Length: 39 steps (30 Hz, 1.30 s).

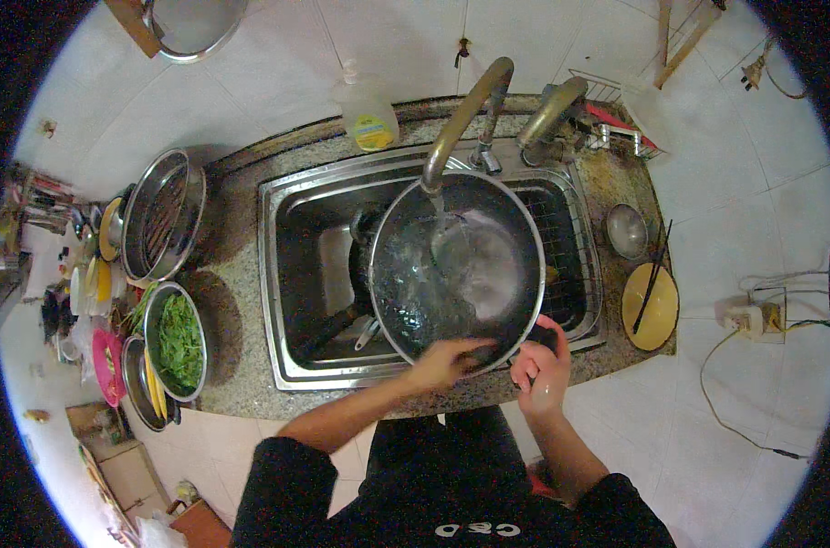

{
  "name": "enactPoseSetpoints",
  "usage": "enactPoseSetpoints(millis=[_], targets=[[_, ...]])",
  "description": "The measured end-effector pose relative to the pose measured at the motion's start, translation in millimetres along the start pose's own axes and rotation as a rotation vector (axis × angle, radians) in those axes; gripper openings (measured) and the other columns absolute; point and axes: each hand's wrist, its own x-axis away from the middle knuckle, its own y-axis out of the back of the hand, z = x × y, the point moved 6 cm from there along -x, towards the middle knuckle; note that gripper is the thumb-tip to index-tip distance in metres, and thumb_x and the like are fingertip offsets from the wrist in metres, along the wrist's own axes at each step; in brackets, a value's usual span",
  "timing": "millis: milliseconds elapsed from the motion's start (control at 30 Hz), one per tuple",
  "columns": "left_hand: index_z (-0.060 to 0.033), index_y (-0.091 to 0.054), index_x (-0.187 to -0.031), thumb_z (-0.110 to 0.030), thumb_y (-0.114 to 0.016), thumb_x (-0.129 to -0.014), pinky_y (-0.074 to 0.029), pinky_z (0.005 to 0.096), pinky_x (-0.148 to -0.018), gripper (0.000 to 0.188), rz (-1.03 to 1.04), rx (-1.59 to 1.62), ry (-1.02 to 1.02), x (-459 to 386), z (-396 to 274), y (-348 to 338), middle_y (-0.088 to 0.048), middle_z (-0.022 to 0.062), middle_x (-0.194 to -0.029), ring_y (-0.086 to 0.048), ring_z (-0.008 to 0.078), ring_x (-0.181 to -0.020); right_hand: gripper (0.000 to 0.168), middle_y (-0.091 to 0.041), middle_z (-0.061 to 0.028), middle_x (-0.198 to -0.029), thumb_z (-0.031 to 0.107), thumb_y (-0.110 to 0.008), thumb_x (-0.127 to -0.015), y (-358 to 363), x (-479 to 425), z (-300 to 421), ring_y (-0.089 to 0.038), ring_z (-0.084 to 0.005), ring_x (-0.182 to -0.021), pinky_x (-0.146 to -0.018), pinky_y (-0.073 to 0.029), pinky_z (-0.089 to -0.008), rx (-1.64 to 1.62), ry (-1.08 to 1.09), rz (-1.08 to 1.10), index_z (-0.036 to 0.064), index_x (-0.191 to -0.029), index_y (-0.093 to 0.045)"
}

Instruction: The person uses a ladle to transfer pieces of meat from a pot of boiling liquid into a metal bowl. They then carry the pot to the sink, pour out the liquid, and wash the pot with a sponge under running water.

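A large dark wok with a pale rim sits over the sink, holding some water. A stream runs into it from a curved metal faucet. My right hand is wrapped around the wok's black handle at the near right. My left hand reaches over the near rim, its fingers against the inner wall. Whether those fingers hold anything is hidden. Beneath the wok, the stainless steel sink shows a basin on the left and a wire rack on the right.
Left on the granite counter stand a bowl of leafy greens and a steel steamer pot. At right are a small metal bowl and a yellow bowl with chopsticks across it. A soap bottle stands behind.
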Motion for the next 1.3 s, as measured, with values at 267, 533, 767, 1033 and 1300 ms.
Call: enactPoseSetpoints(millis=[267, 533, 767, 1033, 1300], targets=[[-0.011, -0.051, -0.104, -0.01, -0.051, -0.073, -0.051, 0.035, -0.065, 0.03, -0.281, -1.309, 0.047, -32.4, 86.1, 121.4, -0.048, 0.0105, -0.095, -0.052, 0.0291, -0.091, 0.035, -0.03, 0.002, -0.047, -0.001, -0.048, -0.073, -7.3, -2.7, 5.3, -0.029, -0.0089, -0.034, -0.034, -0.025, -0.0243, 0.02, -0.046, 0.04, 0.008, -0.107, -0.048], [-0.0001, -0.042, -0.114, -0.002, -0.063, -0.065, -0.043, 0.0383, -0.08, 0.054, -0.948, -0.459, -0.051, -147.7, -21.9, 136.5, -0.051, 0.0218, -0.104, -0.052, 0.0351, -0.093, 0.038, -0.03, 0.0022, -0.049, -0.003, -0.046, -0.072, 3.1, -7.1, 13.8, -0.027, -0.0078, -0.035, -0.036, -0.025, -0.0236, 0.028, -0.123, -0.026, 0.008, -0.108, -0.048], [-0.0068, -0.045, -0.106, 0.002, -0.062, -0.061, -0.046, 0.0417, -0.072, 0.049, -0.733, -0.591, -0.407, -142.0, -73.5, 99.9, -0.051, 0.0133, -0.098, -0.051, 0.0336, -0.092, 0.038, -0.029, 0.0036, -0.05, -0.003, -0.045, -0.073, 3.6, -9.2, 10.2, -0.028, -0.0064, -0.038, -0.037, -0.024, -0.0217, 0.024, -0.1, 0.012, 0.008, -0.11, -0.046], [-0.0027, -0.048, -0.102, -0.008, -0.067, -0.068, -0.045, 0.0402, -0.071, 0.04, -1.332, 0.045, -0.186, -127.8, 0.2, 173.5, -0.057, 0.0184, -0.091, -0.057, 0.0345, -0.08, 0.041, -0.037, 0.0014, -0.053, 0.0, -0.049, -0.074, 4.9, -10.0, 4.4, -0.031, -0.0064, -0.038, -0.034, -0.027, -0.0201, -0.009, -0.114, 0.109, 0.01, -0.113, -0.041], [0.0058, -0.032, -0.125, -0.03, -0.041, -0.091, -0.029, 0.0365, -0.097, 0.05, -0.517, 0.412, 0.032, -91.1, -65.5, 1.1, -0.041, 0.0257, -0.123, -0.039, 0.0343, -0.116, 0.038, -0.029, 0.0021, -0.048, 0.0, -0.047, -0.072, -2.5, -2.9, 3.2, -0.029, -0.0085, -0.037, -0.036, -0.026, -0.022, 0.011, -0.044, 0.001, 0.008, -0.109, -0.046]])
